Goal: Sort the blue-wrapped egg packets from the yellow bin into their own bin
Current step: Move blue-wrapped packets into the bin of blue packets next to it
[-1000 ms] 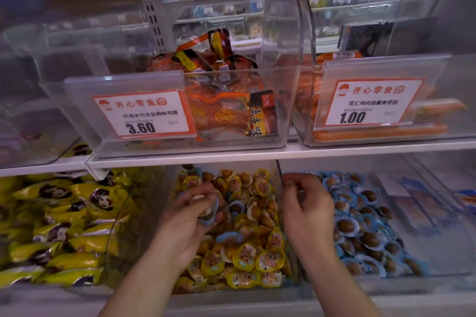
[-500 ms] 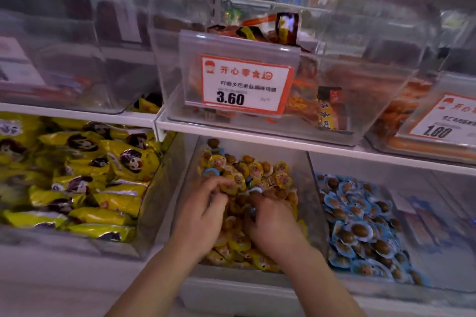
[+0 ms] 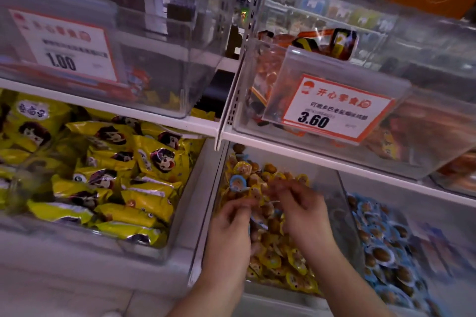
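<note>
head view: lower centre, a clear plastic bin [image 3: 332, 188] heaped with small glossy yellow-wrapped egg packets [image 3: 280, 257]. both hands reach in, fingers curled: left hand [image 3: 231, 224] pinches a blue-wrapped packet [image 3: 257, 222]; right hand [image 3: 301, 207] too blurred to tell. one blue-wrapped stray [image 3: 237, 183] lies at the heap's upper left.

Middle clear bin [image 3: 332, 188] is heaped with yellow-wrapped egg packets [image 3: 283, 260], and 1 blue-wrapped packet [image 3: 237, 183] sits on top near the back left. Next bin to the right [image 3: 386, 188] holds the blue-wrapped egg packets [image 3: 386, 255], piled loosely.
</note>
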